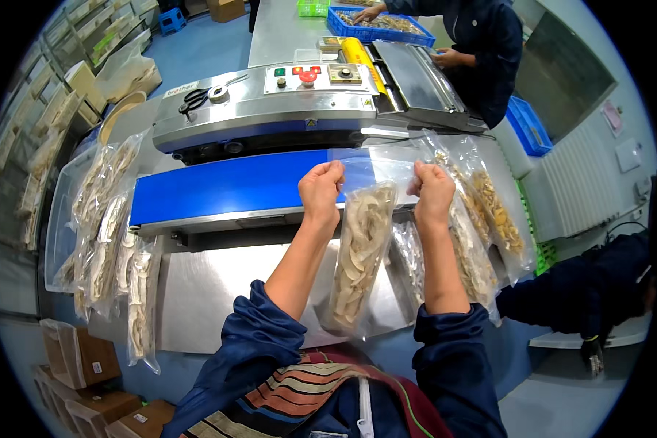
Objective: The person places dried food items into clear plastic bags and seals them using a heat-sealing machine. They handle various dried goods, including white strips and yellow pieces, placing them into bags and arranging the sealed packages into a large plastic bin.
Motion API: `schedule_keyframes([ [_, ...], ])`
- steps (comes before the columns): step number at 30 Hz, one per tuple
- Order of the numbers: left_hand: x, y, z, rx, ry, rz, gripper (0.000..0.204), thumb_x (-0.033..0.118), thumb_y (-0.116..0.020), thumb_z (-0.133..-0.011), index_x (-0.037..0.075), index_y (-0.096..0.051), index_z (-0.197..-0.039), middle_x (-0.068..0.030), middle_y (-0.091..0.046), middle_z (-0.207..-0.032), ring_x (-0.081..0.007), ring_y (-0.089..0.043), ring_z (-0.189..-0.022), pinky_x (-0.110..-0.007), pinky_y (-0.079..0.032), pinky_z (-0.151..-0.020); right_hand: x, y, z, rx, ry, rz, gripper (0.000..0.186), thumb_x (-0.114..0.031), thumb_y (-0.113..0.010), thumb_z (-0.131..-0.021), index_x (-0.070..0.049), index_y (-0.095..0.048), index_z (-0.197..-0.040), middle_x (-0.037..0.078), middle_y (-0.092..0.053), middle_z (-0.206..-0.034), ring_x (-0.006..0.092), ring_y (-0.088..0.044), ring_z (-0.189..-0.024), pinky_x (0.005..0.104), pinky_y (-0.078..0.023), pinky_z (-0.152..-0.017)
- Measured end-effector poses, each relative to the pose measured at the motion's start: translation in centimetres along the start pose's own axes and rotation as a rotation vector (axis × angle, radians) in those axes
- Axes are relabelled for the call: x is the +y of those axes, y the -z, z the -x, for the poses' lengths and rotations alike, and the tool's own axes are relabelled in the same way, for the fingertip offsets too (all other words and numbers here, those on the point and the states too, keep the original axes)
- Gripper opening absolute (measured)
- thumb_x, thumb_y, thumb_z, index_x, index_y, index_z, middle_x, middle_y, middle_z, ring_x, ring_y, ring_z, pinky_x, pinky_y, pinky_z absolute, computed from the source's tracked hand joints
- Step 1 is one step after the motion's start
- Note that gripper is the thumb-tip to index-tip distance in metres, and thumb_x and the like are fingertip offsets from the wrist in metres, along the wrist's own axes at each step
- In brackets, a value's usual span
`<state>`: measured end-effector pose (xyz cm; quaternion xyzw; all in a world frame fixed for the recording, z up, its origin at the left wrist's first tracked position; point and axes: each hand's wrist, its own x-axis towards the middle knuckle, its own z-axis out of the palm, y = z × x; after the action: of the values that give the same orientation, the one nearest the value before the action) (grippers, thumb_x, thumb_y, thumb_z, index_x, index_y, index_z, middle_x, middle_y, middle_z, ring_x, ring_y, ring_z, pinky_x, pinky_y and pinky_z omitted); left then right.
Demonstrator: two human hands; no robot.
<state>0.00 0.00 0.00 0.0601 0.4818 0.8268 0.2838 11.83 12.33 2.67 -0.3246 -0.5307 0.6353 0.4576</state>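
I hold a clear plastic bag of pale dried slices [360,252] by its open top edge, hanging upright between my hands. My left hand [321,191] pinches the top left corner and my right hand [432,193] pinches the top right corner. The bag's mouth lies against the blue conveyor belt [219,186] of a steel band sealing machine [270,106]. More filled bags [482,219] lie in a pile just right of my right hand.
A heap of filled bags [109,233] fills a clear tray at the left. Scissors [195,98] rest on the sealer top. Another person [482,44] works at a blue crate [376,25] beyond. A dark sleeve [598,292] reaches in at right. Cardboard boxes [80,358] stand lower left.
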Motion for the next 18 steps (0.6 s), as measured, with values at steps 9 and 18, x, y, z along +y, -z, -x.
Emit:
schedule_keyframes([
  [9, -2.4, -6.3, -5.9, 0.059, 0.261, -0.008, 0.013, 0.009, -0.060, -0.074, 0.006, -0.054, -0.063, 0.0003, -0.048, -0.057, -0.0074, -0.037, -0.047, -0.022, -0.024, -0.042, -1.2, 2.4, -8.4, 0.107, -0.118, 0.073, 0.014, -0.005, -0.058, -0.075, -0.001, -0.053, -0.062, 0.004, -0.047, -0.049, 0.0129, -0.045, -0.038, 0.0266, -0.039, -0.034],
  [18, -7.7, -10.0, -11.6, 0.200, 0.356, 0.013, 0.008, 0.001, -0.059, -0.066, 0.003, -0.053, -0.060, -0.0034, -0.049, -0.054, -0.0088, -0.037, -0.042, -0.025, -0.024, -0.038, 2.6, 5.4, -16.2, 0.137, -0.240, 0.207, 0.009, -0.006, -0.060, -0.070, 0.001, -0.057, -0.065, 0.005, -0.048, -0.051, 0.0147, -0.046, -0.039, 0.0279, -0.039, -0.035],
])
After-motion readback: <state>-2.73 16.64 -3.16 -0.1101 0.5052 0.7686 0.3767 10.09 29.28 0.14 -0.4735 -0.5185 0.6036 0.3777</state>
